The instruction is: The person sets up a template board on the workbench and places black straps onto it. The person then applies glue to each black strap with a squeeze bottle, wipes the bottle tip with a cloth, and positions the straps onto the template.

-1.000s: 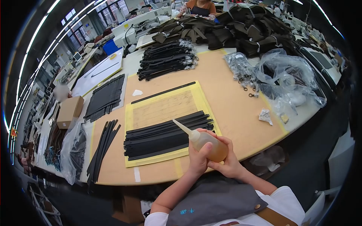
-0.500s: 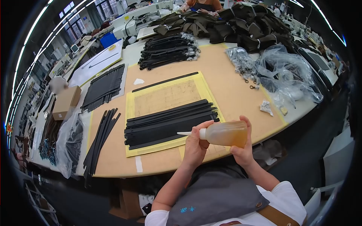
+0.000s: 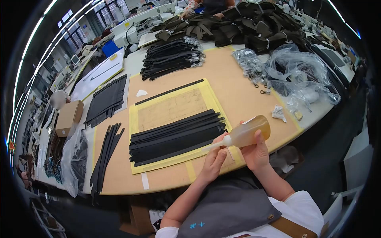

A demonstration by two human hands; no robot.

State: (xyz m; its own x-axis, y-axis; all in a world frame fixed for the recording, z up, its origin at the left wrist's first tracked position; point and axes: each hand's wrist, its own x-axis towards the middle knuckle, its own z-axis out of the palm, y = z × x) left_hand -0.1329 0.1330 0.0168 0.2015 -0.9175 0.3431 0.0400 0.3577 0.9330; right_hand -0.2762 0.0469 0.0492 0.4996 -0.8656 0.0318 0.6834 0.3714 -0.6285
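Note:
A squeeze bottle (image 3: 251,131) of amber liquid, with a white cap and a long pale nozzle, is tilted over the table's front edge, its nozzle pointing left and down. My right hand (image 3: 256,154) is closed around its body, thumb in front. At the cap and nozzle, the fingers of my left hand (image 3: 213,163) are closed about the neck, partly hidden behind it. A thin, light-coloured sliver (image 3: 230,154) shows just below the cap; its kind is unclear. Left of the hands, black strips (image 3: 176,137) lie side by side on a yellow-bordered board (image 3: 152,169).
Loose black strips (image 3: 105,154) overhang the front edge at left. More strips (image 3: 106,99) and a bundled pile (image 3: 170,57) lie farther back. Clear plastic bags (image 3: 297,75) with metal clasps sit at right. Behind dark fabric bundles (image 3: 254,27) stands another person (image 3: 214,6).
The bottle has tipped, its nozzle dropping and its base rising to the right. My right hand has shifted beneath the body, while my left hand has moved slightly lower. The view has shifted a little.

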